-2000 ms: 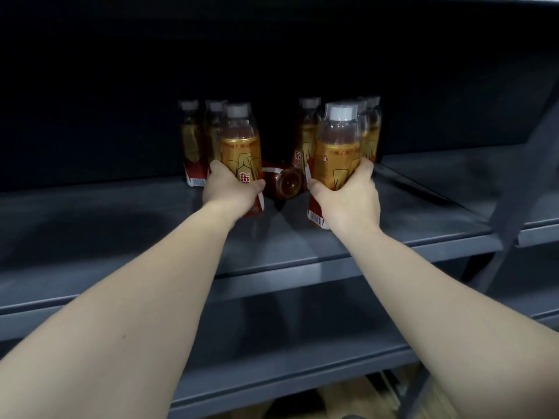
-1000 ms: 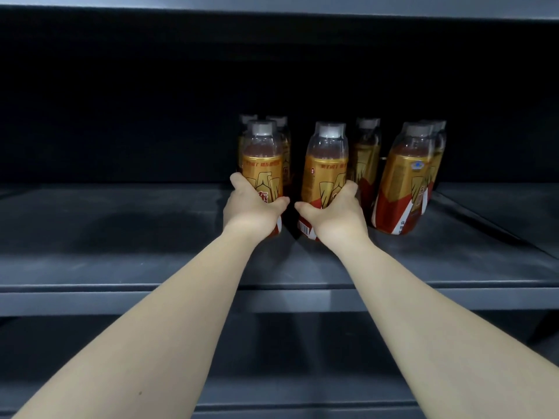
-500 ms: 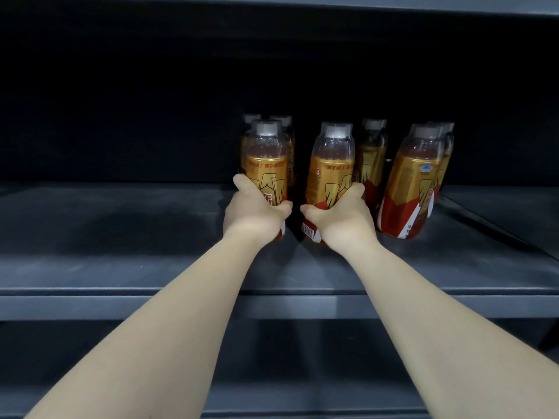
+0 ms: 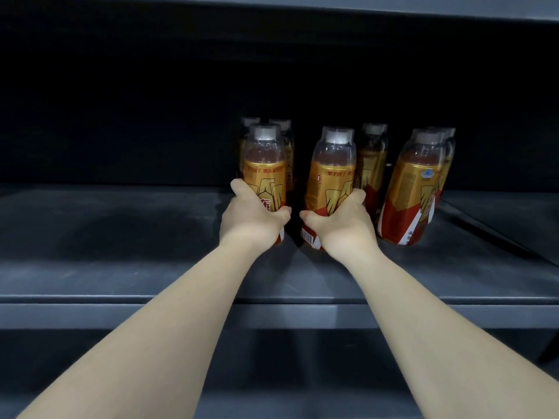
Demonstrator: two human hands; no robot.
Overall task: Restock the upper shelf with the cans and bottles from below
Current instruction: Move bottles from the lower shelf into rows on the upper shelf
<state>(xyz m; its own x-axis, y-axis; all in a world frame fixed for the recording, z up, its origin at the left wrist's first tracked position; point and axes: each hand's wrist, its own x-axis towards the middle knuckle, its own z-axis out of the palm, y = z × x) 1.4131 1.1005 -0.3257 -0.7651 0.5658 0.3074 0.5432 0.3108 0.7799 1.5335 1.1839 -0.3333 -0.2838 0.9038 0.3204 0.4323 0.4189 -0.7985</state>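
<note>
Several gold-and-red drink bottles with white caps stand on a dark grey shelf [image 4: 121, 237]. My left hand [image 4: 252, 219] is wrapped around the lower part of the left front bottle [image 4: 265, 164], which rests upright on the shelf. My right hand [image 4: 341, 226] grips the base of the middle front bottle [image 4: 331, 170], also upright. Two bottles [image 4: 282, 131] stand behind the left one, one bottle [image 4: 373, 152] behind the middle one. At the right a front bottle [image 4: 413, 182] stands with another [image 4: 447, 143] behind it, apart from my hands.
The shelf's front lip [image 4: 90, 313] runs across the lower middle. Another shelf board [image 4: 302, 4] hangs overhead. A darker shelf level [image 4: 272, 373] lies below. A seam and adjoining shelf panel [image 4: 499, 225] sit at the right. The back of the shelf is black.
Two seconds ago both bottles were held farther apart, with a can lying between the rows. Since then they moved together and deeper; in the last half second both hands barely shifted.
</note>
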